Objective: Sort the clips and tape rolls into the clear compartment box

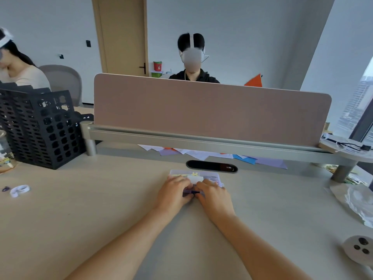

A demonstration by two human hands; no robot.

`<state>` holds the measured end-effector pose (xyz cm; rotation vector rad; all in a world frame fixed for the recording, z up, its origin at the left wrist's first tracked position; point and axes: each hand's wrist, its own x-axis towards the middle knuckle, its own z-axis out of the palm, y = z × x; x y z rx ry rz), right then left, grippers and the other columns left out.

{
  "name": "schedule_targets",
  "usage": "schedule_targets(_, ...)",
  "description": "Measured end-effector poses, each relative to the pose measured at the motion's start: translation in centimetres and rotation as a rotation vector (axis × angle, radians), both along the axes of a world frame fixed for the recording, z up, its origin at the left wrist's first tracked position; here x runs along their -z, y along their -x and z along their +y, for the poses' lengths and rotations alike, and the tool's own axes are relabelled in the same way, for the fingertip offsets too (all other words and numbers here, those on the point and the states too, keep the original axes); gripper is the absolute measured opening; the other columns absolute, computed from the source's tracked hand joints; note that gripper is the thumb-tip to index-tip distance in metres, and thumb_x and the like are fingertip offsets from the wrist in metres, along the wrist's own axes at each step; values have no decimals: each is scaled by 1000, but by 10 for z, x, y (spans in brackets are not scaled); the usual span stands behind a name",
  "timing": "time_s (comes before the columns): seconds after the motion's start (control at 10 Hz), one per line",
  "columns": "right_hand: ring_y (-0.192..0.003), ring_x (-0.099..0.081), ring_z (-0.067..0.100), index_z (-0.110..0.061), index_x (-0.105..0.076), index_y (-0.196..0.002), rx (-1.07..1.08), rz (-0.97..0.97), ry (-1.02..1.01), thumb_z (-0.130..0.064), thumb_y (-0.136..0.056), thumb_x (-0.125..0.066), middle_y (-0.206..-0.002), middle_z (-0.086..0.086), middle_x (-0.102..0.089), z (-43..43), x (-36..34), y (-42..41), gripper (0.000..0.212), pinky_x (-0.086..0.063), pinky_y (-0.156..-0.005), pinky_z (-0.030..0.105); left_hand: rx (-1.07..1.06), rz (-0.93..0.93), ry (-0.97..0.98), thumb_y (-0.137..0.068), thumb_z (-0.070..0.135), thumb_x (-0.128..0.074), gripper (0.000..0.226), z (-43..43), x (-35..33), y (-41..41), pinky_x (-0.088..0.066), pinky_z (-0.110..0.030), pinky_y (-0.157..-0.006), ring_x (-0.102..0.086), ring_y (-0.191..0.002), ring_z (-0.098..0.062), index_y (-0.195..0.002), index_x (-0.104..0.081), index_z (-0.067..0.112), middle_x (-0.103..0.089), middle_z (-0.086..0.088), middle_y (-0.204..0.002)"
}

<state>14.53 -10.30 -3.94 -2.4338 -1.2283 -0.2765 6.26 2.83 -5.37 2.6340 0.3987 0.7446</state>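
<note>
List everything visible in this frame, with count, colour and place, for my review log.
clear compartment box: one, clear, desk centre, under both hands
tape roll: one, white, desk far left
small clip: one, dark purple, beside the tape roll
mesh organiser: one, black, back left
divider panel: one, pinkish beige, across the desk
cable port: one, black oval, behind the box
paper sheets: several, white, blue, lilac, orange, under the divider rail
plastic bag: one, clear, right edge
round socket: one, grey, near right
other people: two, headsets on, behind the desk
left hand: on the box, fingers curled
right hand: on the box, fingers curled
</note>
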Motion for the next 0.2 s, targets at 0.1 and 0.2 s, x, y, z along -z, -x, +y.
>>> schedule_targets(0.1,-105,-55,20,-28,-64,-102,-43,64,21,-21,-86,-55,-107,-5,-63,-5,-6,0,19,-44,-95,37,-26,49,-57,-83,32,-69,23,0,0,5,-14,-40,-119,-38,-134,-17,-104,-63,22,-60,10,-121)
schedule_targets(0.2,-146,-8,8,-35,-47,-131,-88,-14,-3,-32,-90,-55,-149,-16,-34,-19,-13,-13,42,6,-119,39,-39,-33,20,-79,34,-73,48,9,5,12,-20,-42,-113,-39,-135,-16,-123,-56,31,-52,13,-133)
